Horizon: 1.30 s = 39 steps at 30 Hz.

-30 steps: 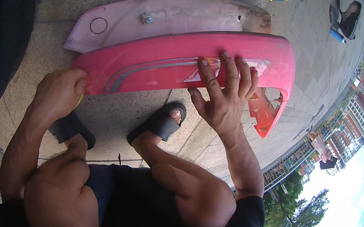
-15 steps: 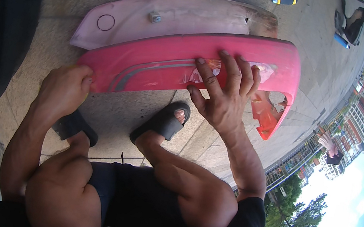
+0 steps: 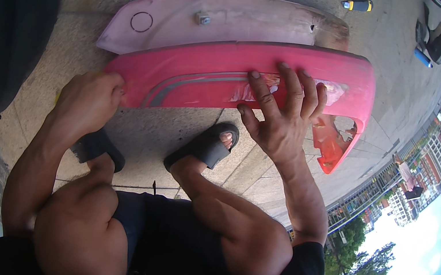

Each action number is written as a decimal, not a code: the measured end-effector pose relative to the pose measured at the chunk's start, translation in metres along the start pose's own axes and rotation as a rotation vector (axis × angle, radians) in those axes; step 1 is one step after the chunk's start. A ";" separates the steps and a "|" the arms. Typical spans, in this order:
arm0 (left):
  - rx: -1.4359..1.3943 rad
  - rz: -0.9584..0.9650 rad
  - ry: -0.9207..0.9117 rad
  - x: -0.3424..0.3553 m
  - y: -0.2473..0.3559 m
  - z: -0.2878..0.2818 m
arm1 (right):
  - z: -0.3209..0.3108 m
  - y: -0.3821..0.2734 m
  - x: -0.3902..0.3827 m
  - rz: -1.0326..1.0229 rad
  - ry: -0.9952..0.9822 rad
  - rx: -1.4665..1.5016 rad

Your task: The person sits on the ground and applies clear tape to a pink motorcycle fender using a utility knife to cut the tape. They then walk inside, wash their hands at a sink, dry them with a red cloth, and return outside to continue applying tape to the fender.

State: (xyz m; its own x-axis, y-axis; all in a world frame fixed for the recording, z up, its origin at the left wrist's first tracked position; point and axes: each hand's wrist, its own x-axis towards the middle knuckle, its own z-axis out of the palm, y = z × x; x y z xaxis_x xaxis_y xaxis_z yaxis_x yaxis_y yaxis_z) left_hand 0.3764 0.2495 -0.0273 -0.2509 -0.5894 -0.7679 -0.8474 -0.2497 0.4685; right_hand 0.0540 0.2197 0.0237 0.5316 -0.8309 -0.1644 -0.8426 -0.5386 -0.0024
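A glossy pink-red plastic panel (image 3: 217, 55), curved like vehicle bodywork, lies across the middle. It has a grey stripe, a torn sticker patch and a broken-out opening at its right end. My right hand (image 3: 285, 119) rests on it with spread fingers, the fingertips over the sticker patch. At the panel's left end my left hand (image 3: 90, 95) is closed into a fist, its thumb by the corner. A sliver of yellow shows beside that fist; what it belongs to is hidden. Behind the panel lies a faded pale-pink panel (image 3: 163, 29) with a small metal fitting (image 3: 202, 18) on it.
A yellow-and-black utility knife (image 3: 358, 5) lies on the paving beyond the panels. Farther right are a dark sandal-like object (image 3: 438, 40) and a blue cylinder (image 3: 423, 58). My feet in black slides (image 3: 204, 146) are close to the near edge. Dark cloth (image 3: 4, 37) fills the left side.
The view has shifted slightly, so everything sits a little farther right. Both hands keep about the same places on the panel.
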 end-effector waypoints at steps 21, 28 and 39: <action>0.069 -0.019 -0.041 0.002 -0.002 0.004 | 0.004 -0.019 0.008 -0.084 -0.084 0.006; 0.088 -0.005 -0.024 0.002 -0.001 0.006 | 0.007 -0.023 0.010 -0.097 -0.075 0.027; 0.135 0.008 -0.036 0.004 0.000 0.007 | 0.011 -0.030 0.012 -0.127 -0.118 0.028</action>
State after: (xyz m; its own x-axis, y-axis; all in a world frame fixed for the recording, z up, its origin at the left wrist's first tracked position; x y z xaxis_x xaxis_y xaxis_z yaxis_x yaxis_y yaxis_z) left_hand 0.3719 0.2525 -0.0329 -0.2724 -0.5621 -0.7809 -0.9002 -0.1378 0.4132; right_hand 0.0848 0.2271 0.0106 0.6217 -0.7333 -0.2752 -0.7721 -0.6328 -0.0581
